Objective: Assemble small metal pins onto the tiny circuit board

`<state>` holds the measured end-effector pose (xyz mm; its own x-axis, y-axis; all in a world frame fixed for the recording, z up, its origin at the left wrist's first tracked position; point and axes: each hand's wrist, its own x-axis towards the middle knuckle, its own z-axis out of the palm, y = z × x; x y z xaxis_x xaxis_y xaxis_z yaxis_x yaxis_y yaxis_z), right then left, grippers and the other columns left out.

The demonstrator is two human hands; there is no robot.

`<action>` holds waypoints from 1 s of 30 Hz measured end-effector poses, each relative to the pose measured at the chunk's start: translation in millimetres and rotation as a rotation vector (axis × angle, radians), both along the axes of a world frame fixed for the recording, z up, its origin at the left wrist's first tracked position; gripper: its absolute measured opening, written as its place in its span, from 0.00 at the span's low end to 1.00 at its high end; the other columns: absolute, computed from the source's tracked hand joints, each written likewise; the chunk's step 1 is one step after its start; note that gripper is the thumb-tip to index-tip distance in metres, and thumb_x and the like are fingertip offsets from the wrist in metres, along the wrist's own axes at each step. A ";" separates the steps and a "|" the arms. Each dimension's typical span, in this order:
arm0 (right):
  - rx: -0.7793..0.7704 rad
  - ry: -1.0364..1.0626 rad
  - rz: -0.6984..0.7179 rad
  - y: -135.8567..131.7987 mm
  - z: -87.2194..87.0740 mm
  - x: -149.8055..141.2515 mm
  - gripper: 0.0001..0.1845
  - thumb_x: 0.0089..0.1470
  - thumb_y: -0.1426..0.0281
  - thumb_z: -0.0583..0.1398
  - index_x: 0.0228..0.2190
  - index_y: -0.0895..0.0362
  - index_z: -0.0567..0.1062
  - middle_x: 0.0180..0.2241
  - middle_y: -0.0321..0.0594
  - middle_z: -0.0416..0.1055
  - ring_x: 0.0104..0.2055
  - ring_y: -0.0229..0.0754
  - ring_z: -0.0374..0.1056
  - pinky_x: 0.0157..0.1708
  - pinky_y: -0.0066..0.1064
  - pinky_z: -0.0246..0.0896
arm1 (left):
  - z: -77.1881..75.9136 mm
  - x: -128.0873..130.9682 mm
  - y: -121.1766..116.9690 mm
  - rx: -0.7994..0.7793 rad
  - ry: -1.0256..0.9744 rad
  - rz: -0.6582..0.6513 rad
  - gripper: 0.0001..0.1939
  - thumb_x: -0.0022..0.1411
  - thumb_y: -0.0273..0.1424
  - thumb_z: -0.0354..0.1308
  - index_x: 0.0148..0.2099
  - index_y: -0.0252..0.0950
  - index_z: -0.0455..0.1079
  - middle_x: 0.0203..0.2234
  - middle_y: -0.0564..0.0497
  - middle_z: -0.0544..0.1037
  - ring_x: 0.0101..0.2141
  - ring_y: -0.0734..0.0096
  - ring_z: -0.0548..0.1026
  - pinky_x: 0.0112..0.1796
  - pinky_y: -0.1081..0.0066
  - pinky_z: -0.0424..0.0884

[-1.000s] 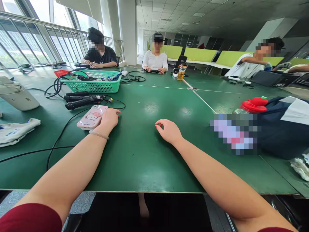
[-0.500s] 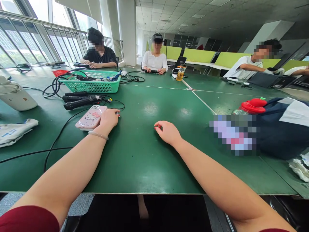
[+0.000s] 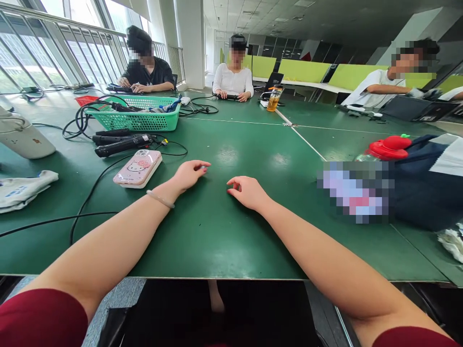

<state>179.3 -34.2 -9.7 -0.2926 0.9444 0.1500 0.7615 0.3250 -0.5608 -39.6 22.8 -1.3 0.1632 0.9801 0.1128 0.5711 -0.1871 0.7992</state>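
"Which way does the pink phone (image 3: 138,168) lie from the fingers?"

"To the left of the fingertips of the left hand (image 3: 190,174), back past the knuckles. A narrow strip of bare table (image 3: 217,241) keeps it apart from the hand. Its long axis slants away and rightward."

"And the nearer hand?"

"The left. The right hand (image 3: 249,193) has its fingertips near the left ones, just to their right and slightly closer to the table's near edge."

"Gripping anything?"

"Nothing shows in either. Left fingers: loose, released, off the phone. Right fingers: softly curled, also released."

"Counts?"

"1 phone, 1 bracelet (image 3: 159,199) behind the left fingers, 1 green basket (image 3: 139,124) beyond and left of them. Well right of the right fingers, 1 red-lidded bottle (image 3: 388,148) and 1 navy bag (image 3: 421,193)."
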 end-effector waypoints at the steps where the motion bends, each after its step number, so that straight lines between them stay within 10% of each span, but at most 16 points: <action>1: -0.002 -0.015 -0.003 0.5 -0.3 -0.8 0.11 0.52 0.70 0.62 0.40 0.57 0.76 0.32 0.36 0.70 0.32 0.34 0.63 0.36 0.28 0.59 | -0.9 9.8 -6.1 -0.035 -0.080 -0.071 0.19 0.55 0.35 0.56 0.48 0.35 0.74 0.33 0.49 0.77 0.34 0.71 0.71 0.41 0.69 0.66; 12: 0.053 -0.067 0.026 4.2 -5.7 -1.7 0.07 0.51 0.70 0.64 0.34 0.56 0.78 0.31 0.37 0.67 0.32 0.35 0.62 0.36 0.27 0.57 | 10.6 42.6 -47.8 -0.410 -0.682 -0.334 0.19 0.52 0.35 0.65 0.46 0.34 0.72 0.36 0.48 0.76 0.40 0.70 0.74 0.48 0.62 0.69; 30: -0.015 0.271 -0.070 2.1 3.1 5.2 0.08 0.53 0.69 0.58 0.29 0.55 0.77 0.26 0.34 0.73 0.28 0.36 0.66 0.35 0.29 0.60 | -3.9 33.5 -32.4 -0.099 -0.189 -0.185 0.20 0.54 0.31 0.59 0.51 0.39 0.73 0.39 0.48 0.78 0.32 0.72 0.73 0.39 0.68 0.71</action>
<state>184.5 -32.0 -6.6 -0.1778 0.9636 0.1999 0.6033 0.2672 -0.7514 -6.1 -9.6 -5.2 0.3259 0.9433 0.0635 0.3731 -0.1900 0.9081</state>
